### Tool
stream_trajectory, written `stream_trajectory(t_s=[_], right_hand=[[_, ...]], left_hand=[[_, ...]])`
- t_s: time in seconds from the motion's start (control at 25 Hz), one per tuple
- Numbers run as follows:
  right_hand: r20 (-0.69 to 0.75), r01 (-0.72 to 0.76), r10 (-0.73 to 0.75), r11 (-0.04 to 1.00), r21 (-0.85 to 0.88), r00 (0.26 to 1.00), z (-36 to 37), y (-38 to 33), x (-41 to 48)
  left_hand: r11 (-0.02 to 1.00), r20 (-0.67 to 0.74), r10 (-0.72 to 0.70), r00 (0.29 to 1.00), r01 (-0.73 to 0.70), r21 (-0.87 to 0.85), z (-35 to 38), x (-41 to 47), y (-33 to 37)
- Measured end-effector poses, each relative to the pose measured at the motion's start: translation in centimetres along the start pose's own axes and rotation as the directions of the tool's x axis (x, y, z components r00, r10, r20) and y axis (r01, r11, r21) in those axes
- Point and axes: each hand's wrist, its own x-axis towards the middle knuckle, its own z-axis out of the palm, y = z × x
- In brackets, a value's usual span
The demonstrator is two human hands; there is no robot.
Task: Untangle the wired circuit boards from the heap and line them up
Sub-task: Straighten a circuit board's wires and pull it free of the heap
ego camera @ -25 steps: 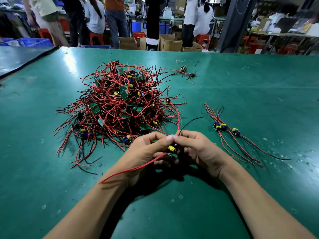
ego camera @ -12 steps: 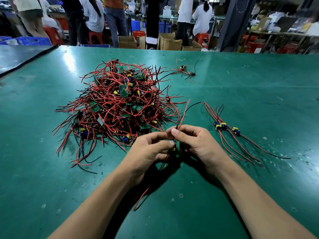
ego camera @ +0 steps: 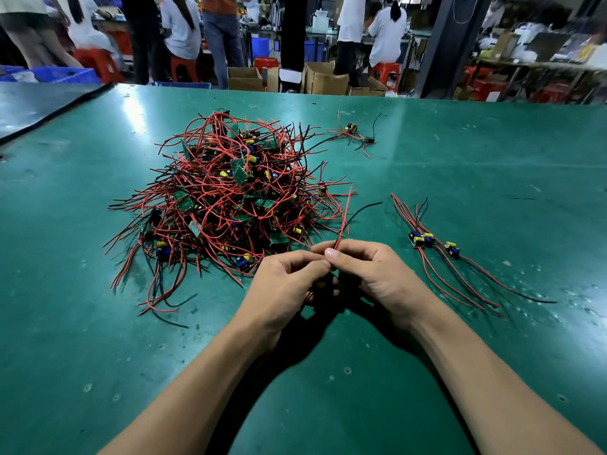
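Left hand (ego camera: pixel 289 284) and right hand (ego camera: pixel 374 274) meet just beside the near edge of the heap (ego camera: pixel 230 198). The fingers (ego camera: pixel 331 254) of both are curled, pinching the leads of one wired board. Its red and black leads (ego camera: pixel 343 218) rise from the pinch toward the heap. The board is mostly hidden between the palms, though a yellow part seems to show. Freed boards (ego camera: pixel 427 241) lie in a row on the desk (ego camera: pixel 492 159), to the right. Risk: the free leads, close to the heap's outer wires, may snag and drag neighbouring boards along.
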Motion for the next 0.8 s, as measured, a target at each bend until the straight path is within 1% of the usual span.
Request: stream_trajectory(t_s=[0.12, 0.24, 0.32, 0.4, 0.6, 0.72, 0.8], right_hand=[[-0.092, 0.043, -0.047, 0.998, -0.044, 0.995, 0.1, 0.2, 0.3], [-0.223, 0.096, -0.132, 0.981, -0.167, 0.966, 0.2, 0.4, 1.0], [-0.315, 0.124, -0.205, 0.958, -0.259, 0.927, -0.3, 0.5, 1.5], [-0.387, 0.151, -0.267, 0.940, -0.306, 0.883, -0.9, 0.5, 2.1], [-0.507, 0.178, -0.340, 0.923, -0.340, 0.792, -2.3, 0.9, 3.0], [-0.577, 0.210, -0.389, 0.912, -0.352, 0.718, -3.4, 0.8, 3.4], [-0.598, 0.245, -0.437, 0.893, -0.377, 0.672, -3.9, 0.7, 3.5]], left_hand=[[0.998, -0.032, 0.026, 0.999, -0.024, 0.051, 0.3, 0.3, 0.0], [0.999, -0.054, 0.021, 0.998, -0.019, 0.049, 0.2, 0.6, 0.1], [0.998, -0.043, 0.016, 0.999, -0.014, 0.059, 0.1, 0.6, 0.1], [0.997, -0.021, 0.017, 1.000, -0.015, 0.075, 0.3, 0.5, 0.1], [0.993, 0.008, 0.013, 1.000, -0.014, 0.118, 0.3, 0.5, 0.1], [0.989, 0.033, 0.007, 0.999, -0.011, 0.147, 0.2, 0.4, 0.2], [0.986, 0.049, 0.004, 0.999, -0.012, 0.164, 0.2, 0.4, 0.3]])
